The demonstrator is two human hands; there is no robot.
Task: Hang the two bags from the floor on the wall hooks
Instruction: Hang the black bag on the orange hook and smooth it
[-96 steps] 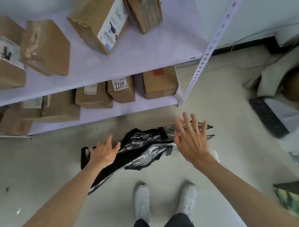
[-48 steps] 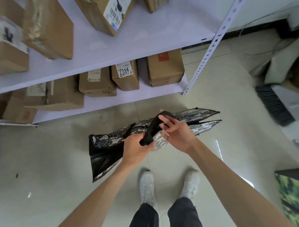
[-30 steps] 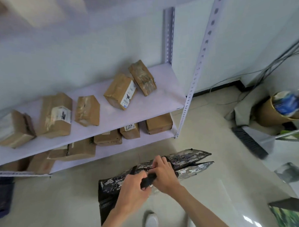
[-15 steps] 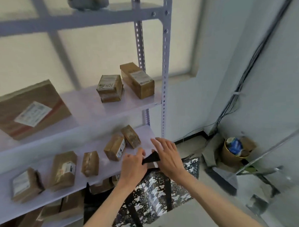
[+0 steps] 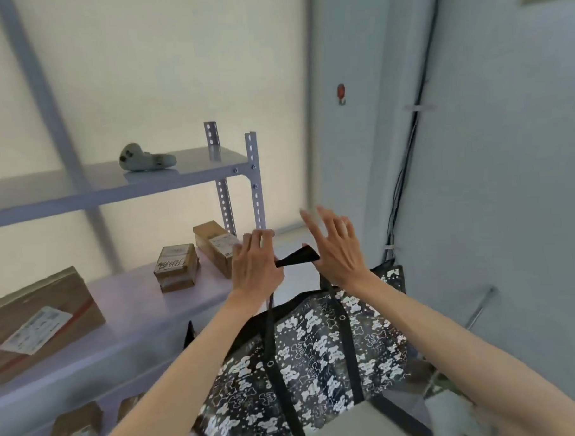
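— Black with a white print, the tote bag (image 5: 313, 352) hangs in the air at about 6 o'clock of the view, below both hands. Who holds it?

— Its black strap (image 5: 297, 260) is stretched between the two hands. The left hand (image 5: 257, 267) is closed around one end of it. The right hand (image 5: 338, 248) has the fingers spread wide and pointing up; the strap goes under its palm, but I cannot tell how it is gripped there.

— And the hook?

— A small red wall hook (image 5: 341, 93) sits on the pale wall at 12 o'clock from the hands, well apart from them.

— What is around?

— At 9 o'clock stands a metal shelving unit (image 5: 211, 166) with cardboard boxes (image 5: 178, 267) on its middle shelf and a grey controller (image 5: 145, 158) on the top shelf. At 2 o'clock black cables (image 5: 408, 153) run down the wall.
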